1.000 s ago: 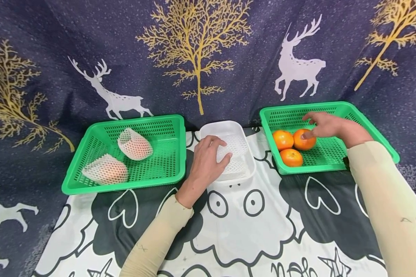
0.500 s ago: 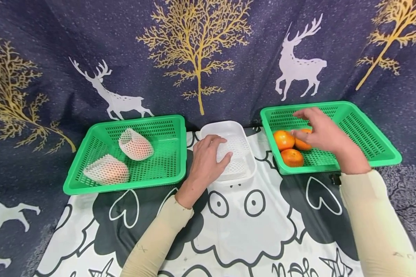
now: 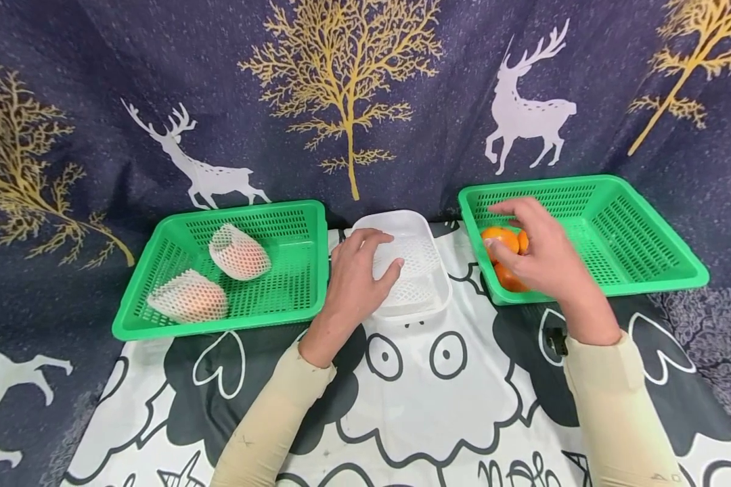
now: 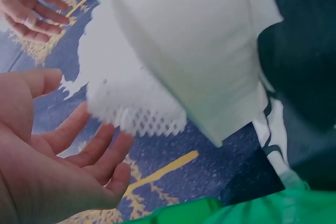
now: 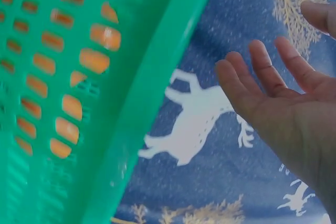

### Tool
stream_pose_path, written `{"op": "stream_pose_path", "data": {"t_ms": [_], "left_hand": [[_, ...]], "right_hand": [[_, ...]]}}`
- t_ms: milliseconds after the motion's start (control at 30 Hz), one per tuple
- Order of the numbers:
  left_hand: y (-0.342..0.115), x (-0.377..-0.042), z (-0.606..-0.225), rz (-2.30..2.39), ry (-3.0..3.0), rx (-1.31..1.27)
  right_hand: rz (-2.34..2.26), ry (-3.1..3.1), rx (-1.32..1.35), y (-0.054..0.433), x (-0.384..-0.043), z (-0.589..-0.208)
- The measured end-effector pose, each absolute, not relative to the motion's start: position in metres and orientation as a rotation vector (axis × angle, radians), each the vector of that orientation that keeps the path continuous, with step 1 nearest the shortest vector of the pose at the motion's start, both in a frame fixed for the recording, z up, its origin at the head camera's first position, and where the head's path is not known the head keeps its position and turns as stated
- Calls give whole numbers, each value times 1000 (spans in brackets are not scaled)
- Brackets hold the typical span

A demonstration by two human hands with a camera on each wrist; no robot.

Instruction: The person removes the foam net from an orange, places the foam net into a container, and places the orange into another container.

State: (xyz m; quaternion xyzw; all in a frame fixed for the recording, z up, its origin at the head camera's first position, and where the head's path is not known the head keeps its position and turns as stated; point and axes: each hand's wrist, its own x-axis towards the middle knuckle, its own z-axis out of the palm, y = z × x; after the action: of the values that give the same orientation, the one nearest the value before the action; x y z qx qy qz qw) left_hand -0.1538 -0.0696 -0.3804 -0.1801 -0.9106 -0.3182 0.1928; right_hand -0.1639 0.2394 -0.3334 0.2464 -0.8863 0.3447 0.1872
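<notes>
My left hand (image 3: 358,277) hovers over the left rim of a white plastic tray (image 3: 440,312), fingers loosely bent and holding nothing. White foam fruit nets (image 3: 415,260) lie in that tray; in the left wrist view, a foam net (image 4: 139,103) pokes out past the tray wall (image 4: 184,35), near my fingertips. My right hand (image 3: 539,257) is above the left part of the right green basket (image 3: 658,267), thumb and fingers apart with nothing between them. Beneath it sit three oranges (image 3: 498,238), partly hidden by the hand. Orange also shows through the basket's slots (image 5: 94,61).
The left green basket (image 3: 280,281) holds two fruits in white foam nets, one fruit (image 3: 239,253) behind and the other fruit (image 3: 189,299) in front. A patterned cloth (image 3: 426,406) covers the table. Behind hangs a dark curtain (image 3: 414,162) with trees and deer.
My right hand has moved left across the right basket, from the rear orange to above the left side, covering more of the oranges. The left hand has barely shifted.
</notes>
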Motion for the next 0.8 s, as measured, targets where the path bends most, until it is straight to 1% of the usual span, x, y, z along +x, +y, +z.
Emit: {"op": "stream_pose_path", "data": {"t_ms": [400,800], "left_hand": [[-88,-146,-361,-1021,-2524,-487],[-111,-139,-351,-996,-2545,-445]], "right_hand": [[1011,-2452,818,205,-165,-347],[1028,-2437,857,187,-163,-358]]}}
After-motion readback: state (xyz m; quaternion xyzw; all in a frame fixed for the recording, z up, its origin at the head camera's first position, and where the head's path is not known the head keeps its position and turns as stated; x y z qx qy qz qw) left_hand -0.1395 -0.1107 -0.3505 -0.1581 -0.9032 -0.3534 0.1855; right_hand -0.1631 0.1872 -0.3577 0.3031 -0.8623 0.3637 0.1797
